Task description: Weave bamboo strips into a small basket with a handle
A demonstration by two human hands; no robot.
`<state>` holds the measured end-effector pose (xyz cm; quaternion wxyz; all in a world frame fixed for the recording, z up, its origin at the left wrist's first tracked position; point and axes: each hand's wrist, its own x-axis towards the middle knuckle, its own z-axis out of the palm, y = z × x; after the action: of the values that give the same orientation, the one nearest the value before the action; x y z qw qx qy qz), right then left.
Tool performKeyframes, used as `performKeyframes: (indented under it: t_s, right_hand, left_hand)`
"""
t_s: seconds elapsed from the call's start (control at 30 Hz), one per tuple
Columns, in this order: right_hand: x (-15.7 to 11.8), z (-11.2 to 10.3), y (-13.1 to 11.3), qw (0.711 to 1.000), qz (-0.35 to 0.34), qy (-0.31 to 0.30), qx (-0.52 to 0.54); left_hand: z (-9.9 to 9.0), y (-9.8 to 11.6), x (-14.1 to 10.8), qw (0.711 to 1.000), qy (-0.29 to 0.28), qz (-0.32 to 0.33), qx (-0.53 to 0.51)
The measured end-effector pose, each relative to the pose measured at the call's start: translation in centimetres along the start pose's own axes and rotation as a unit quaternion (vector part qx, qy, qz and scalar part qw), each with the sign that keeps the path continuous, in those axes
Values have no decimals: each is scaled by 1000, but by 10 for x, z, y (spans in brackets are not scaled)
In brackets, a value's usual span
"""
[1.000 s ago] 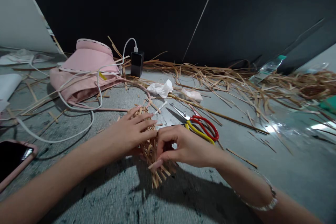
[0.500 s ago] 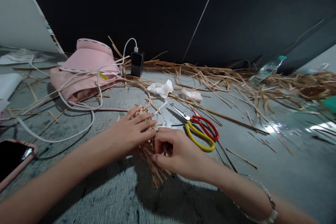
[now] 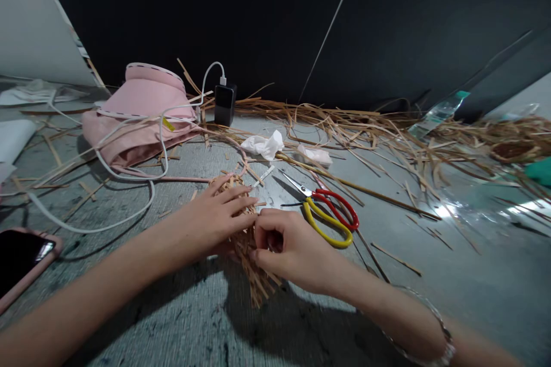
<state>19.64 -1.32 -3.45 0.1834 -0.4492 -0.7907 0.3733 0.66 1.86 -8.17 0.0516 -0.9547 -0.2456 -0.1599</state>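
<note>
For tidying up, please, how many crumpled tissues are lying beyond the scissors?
2: the left tissue at the far end of the brown stick, the right tissue just beyond it.

Woven piece (image 3: 245, 244) — partly covered, phone (image 3: 22, 264) — cut off at left

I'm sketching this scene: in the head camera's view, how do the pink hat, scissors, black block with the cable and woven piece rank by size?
1. Pink hat
2. Scissors
3. Black block

Woven piece: partly hidden, so I can't rank it.
</note>
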Motion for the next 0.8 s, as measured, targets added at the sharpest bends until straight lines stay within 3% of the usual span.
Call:
performKeyframes:
  t_s: [0.5, 0.63, 0.8]
  right_hand:
    - [-2, 8, 3, 999, -7, 52, 8]
    - [-2, -4, 0, 999, 9, 3, 45]
    - [0, -19, 4, 995, -19, -76, 57]
  left_hand:
    - [1, 1, -2, 1000, 14, 13, 16]
    - [-4, 2, -2, 1000, 0, 6, 13]
    - [-5, 0, -2, 1000, -8, 10, 2]
